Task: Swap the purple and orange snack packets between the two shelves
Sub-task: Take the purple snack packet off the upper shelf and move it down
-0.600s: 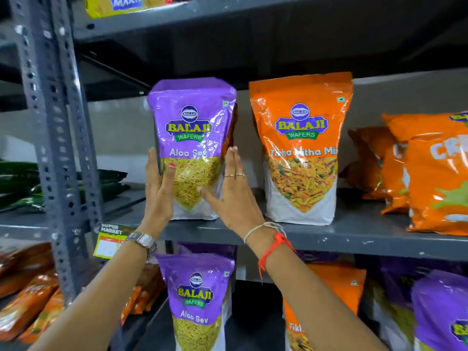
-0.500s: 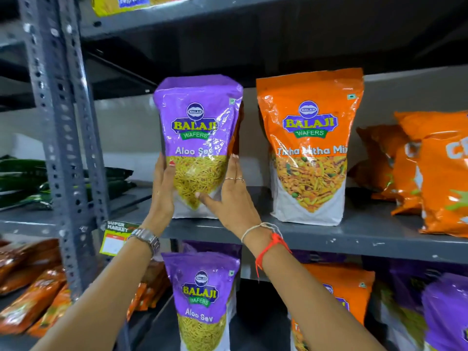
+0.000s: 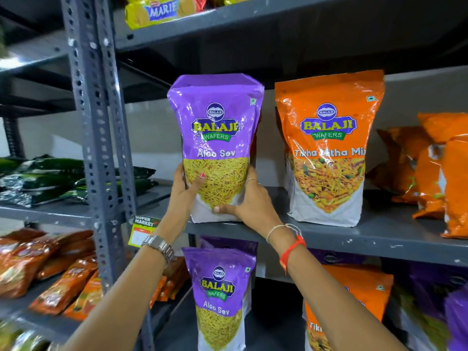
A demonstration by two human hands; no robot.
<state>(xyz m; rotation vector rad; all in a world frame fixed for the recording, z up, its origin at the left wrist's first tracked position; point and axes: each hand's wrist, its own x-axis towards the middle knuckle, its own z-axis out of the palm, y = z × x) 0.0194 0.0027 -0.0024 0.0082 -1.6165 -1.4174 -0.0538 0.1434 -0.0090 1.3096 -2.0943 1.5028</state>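
Observation:
A purple Aloo Sev packet (image 3: 215, 127) stands upright on the upper grey shelf (image 3: 379, 236). My left hand (image 3: 183, 191) grips its lower left side and my right hand (image 3: 249, 203) grips its lower right corner. To its right on the same shelf stands an orange Tikha Mitha Mix packet (image 3: 329, 148). On the lower shelf, a second purple packet (image 3: 219, 297) stands below the hands. Another orange packet (image 3: 347, 305) stands right of it, partly hidden by my right forearm.
A perforated grey upright post (image 3: 98, 148) stands left of the hands. Orange bags (image 3: 435, 173) crowd the upper shelf's right end, purple bags (image 3: 443, 300) the lower right. Green packets (image 3: 50, 178) and red-orange packets (image 3: 50, 269) lie on the left rack. Marie biscuits (image 3: 159, 11) sit above.
Both hands have closed onto the purple packet's lower sides; before, the right hand lay flat against its front. The view has shifted closer and slightly left.

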